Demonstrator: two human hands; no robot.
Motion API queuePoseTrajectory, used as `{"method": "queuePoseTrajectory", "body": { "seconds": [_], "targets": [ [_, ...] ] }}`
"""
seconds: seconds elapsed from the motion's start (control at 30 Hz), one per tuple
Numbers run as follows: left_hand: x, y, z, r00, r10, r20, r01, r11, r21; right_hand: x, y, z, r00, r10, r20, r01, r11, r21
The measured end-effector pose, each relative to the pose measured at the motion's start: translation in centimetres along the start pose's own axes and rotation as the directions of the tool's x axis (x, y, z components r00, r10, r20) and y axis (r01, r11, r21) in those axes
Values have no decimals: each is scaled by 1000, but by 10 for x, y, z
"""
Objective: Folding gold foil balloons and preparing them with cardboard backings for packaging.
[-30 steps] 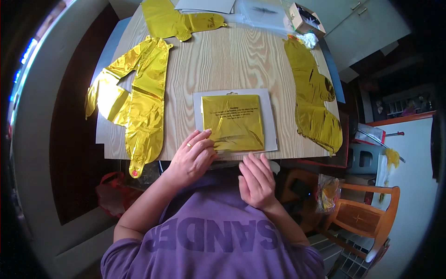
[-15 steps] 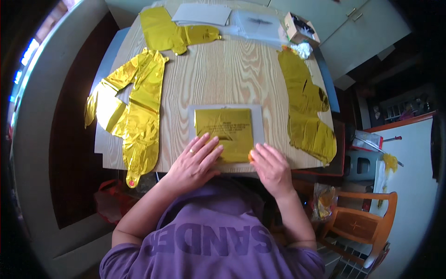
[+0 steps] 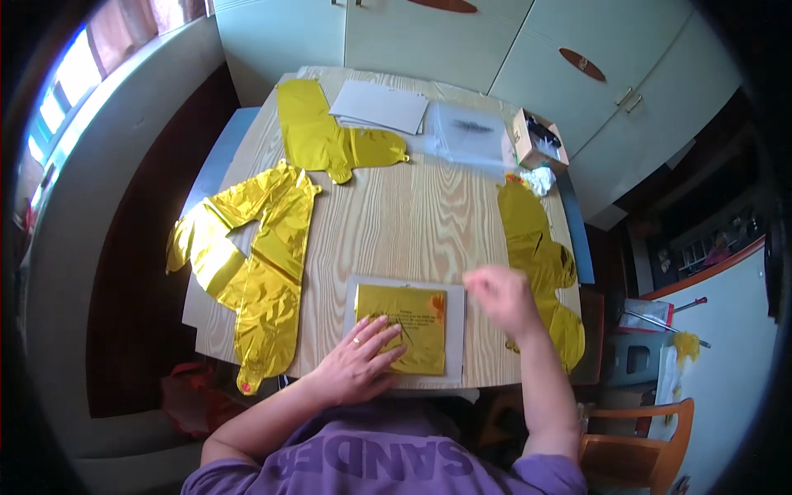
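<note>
A folded square of shiny gold foil [image 3: 429, 346] with printed lines lies on a pale grey card [image 3: 456, 330] at the table's near edge. My left hand [image 3: 363, 355] rests flat on the foil's lower left part, fingers stretched and a ring on one. Beyond the card's right edge, my right hand [image 3: 502, 301] is raised with its fingers curled closed. Whatever it may hold is hidden. An orange-red patch shows on the foil's upper right corner; I cannot tell whether it is a reflection.
Flat gold foil balloons lie on the wooden table [image 3: 396, 223]: one at left [image 3: 276, 280], one at far left [image 3: 309, 124], one at right [image 3: 524, 219]. At the back are white sheets [image 3: 379, 106], clear plastic bags [image 3: 470, 140], an open box [image 3: 540, 144] and crumpled tissue [image 3: 540, 181].
My right hand has lifted off the foil's right edge and moved away to the right, fingers curled. My left hand stays on the foil. The view has tilted up, showing more cupboards.
</note>
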State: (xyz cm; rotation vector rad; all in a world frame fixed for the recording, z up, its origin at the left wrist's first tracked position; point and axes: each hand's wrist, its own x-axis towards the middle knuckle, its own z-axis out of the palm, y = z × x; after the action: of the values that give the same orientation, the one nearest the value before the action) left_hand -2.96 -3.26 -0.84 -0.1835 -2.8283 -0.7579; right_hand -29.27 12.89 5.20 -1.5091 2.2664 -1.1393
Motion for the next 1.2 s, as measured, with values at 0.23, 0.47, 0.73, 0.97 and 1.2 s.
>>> {"method": "queuePoseTrajectory", "body": {
  "seconds": [0.23,0.47,0.73,0.97,1.2],
  "targets": [
    [6,-5,-1,1000,2,-4,-2,993,-114,232,133,17,993,-67,-98,28,935,-352],
    [6,-8,-9,999,16,-29,-21,984,-176,316,136,56,978,48,205,137,592,-794],
    [4,-5,-10,999,14,-49,-22,985,-169,274,103,41,952,223,209,15,650,-760],
    [1,-4,2,993,52,-110,-64,992,-105,96,69,-5,996,-94,1,84,886,-456],
    [-3,-1,8,974,165,-158,-166,986,10,-37,0,-3,991,130,-26,-132,990,-54]
  ]
}}
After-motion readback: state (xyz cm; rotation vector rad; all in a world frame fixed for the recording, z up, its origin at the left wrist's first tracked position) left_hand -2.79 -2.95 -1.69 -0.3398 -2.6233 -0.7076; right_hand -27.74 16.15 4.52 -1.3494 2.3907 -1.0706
